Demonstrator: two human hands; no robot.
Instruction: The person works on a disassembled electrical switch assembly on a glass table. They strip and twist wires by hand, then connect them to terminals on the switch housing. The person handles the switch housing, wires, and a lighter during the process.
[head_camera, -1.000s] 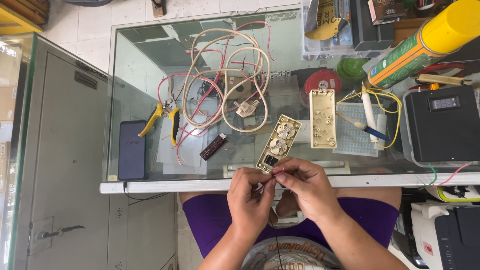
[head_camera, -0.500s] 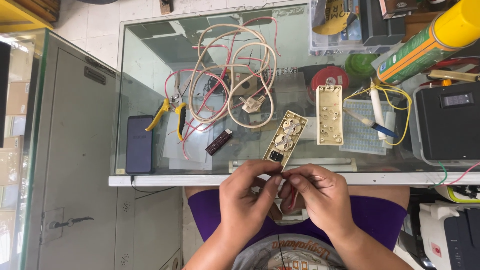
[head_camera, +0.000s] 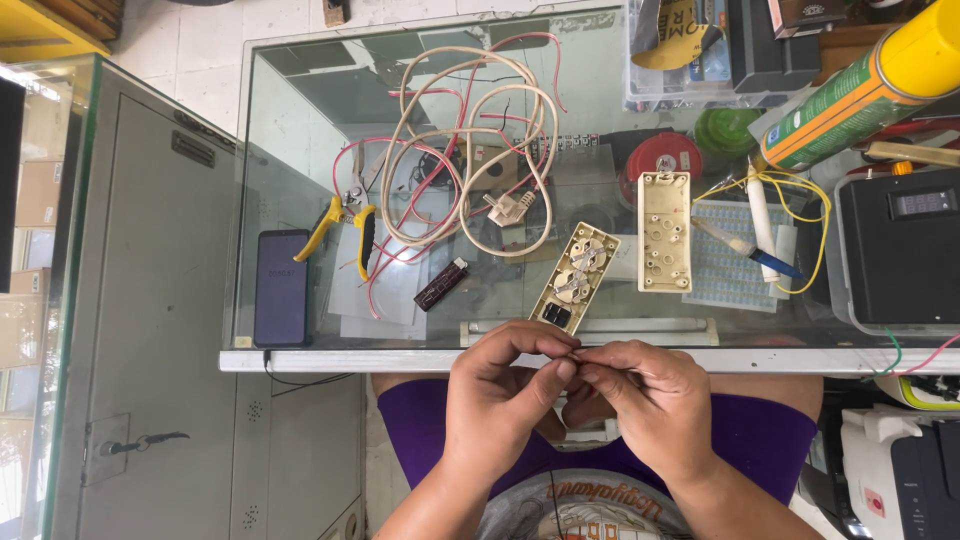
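Whatever both fingertips (head_camera: 568, 372) pinch is too small to tell.

2 hands (head_camera: 575, 385) pinched together at glass counter (head_camera: 300, 120) edge; socket plate (head_camera: 575, 277) just beyond.

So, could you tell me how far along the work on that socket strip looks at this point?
Done: the cream cover is off and lies beside the opened socket strip on the glass counter. In hand: the left hand and right hand meet fingertip to fingertip over something too small to identify. Left: the strip is open, and the coiled cable and yellow-handled cutters lie untouched.
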